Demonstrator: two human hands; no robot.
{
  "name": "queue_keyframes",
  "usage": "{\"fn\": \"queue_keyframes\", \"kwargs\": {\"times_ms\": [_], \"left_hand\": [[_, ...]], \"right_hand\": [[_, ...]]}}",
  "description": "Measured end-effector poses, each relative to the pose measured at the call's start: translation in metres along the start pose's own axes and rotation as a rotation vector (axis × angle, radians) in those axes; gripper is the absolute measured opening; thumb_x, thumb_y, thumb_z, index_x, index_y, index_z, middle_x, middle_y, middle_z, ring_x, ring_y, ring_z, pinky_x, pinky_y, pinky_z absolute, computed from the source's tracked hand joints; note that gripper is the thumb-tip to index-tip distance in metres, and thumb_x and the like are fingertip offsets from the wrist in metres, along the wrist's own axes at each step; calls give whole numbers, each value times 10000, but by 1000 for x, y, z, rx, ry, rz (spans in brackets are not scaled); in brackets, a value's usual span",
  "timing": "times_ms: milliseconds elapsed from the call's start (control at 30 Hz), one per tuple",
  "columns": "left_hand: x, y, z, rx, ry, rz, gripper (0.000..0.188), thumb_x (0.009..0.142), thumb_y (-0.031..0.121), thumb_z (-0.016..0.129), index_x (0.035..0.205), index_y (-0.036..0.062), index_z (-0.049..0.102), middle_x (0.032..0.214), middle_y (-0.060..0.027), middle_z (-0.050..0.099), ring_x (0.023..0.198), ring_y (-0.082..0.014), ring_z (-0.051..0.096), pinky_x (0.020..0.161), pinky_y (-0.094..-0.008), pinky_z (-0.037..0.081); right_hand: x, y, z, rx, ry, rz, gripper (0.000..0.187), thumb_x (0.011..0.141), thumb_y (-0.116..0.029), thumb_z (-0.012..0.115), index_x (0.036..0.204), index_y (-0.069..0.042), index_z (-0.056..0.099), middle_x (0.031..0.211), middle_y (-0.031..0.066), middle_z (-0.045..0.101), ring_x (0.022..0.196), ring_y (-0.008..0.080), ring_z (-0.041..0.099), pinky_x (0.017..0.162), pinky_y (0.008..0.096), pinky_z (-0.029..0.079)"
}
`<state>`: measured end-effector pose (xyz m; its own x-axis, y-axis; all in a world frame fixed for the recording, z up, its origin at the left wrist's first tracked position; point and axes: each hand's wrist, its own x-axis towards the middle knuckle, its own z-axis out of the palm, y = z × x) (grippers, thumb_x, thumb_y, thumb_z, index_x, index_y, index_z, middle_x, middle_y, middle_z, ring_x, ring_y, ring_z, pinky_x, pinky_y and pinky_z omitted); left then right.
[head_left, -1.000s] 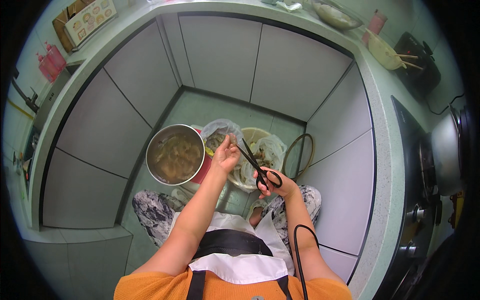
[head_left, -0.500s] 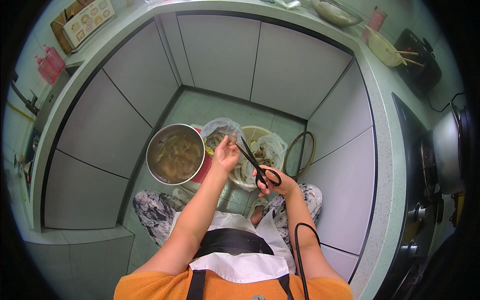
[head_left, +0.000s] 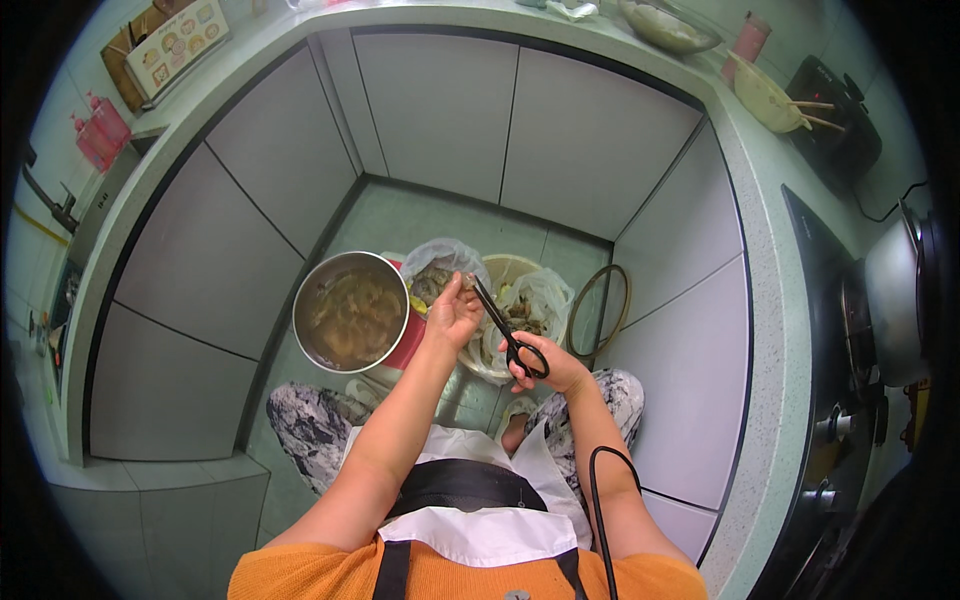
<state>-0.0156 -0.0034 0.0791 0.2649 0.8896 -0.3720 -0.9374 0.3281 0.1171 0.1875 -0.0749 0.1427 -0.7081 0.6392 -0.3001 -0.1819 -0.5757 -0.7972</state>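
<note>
My left hand (head_left: 455, 315) is closed, pinching a small greyish shrimp at its fingertips; most of it is hidden by the fingers. My right hand (head_left: 550, 366) grips black-handled scissors (head_left: 492, 308) by the finger loops. Their blades point up and left, nearly together, with the tips at the pinched shrimp. Beyond my left hand sits a clear plastic bag (head_left: 455, 250) with greyish shrimp in it. Below the scissors stands a pale tub (head_left: 508, 263) lined with a plastic bag and holding scraps. A steel pot (head_left: 403, 335) of cloudy brown water with pieces in it stands to the left.
Grey cabinets (head_left: 430, 110) surround the floor on three sides. A round hoop-like rim (head_left: 627, 300) leans at the right cabinet. Something red (head_left: 405, 345) lies beside the pot. My knees flank the work. Above right are a stove (head_left: 815, 300) and a bowl with chopsticks (head_left: 765, 95).
The scissors' blades have come together from a wider spread, and their handles have closed. The tips have moved in to the left fingertips. My left hand has barely shifted.
</note>
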Motion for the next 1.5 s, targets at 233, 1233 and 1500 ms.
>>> {"fn": "queue_keyframes", "kwargs": {"times_ms": [233,1233,1500], "left_hand": [[-12,-5,27,50,79,98,143,827,193,634,954,136,598,877,-1,602,746,-108,524,659,-232,408],[-8,-1,18,412,-119,52,336,889,282,549,1127,44,544,865,7,577,798,-103,512,760,-265,415],[-8,-6,11,296,-122,87,284,910,244,513,1111,47,546,922,-24,594,860,-142,537,831,-312,422]], "right_hand": [[2,1,6,-86,52,27,479,826,-439,597,1083,-55,470,652,-11,515,470,73,470,564,272,513],[1,-7,15,-143,221,33,181,861,-194,547,972,-54,518,548,-34,463,379,49,396,473,232,480],[3,-4,17,-67,165,55,257,871,-245,541,1014,-37,493,617,8,509,413,87,447,551,288,529]]}}
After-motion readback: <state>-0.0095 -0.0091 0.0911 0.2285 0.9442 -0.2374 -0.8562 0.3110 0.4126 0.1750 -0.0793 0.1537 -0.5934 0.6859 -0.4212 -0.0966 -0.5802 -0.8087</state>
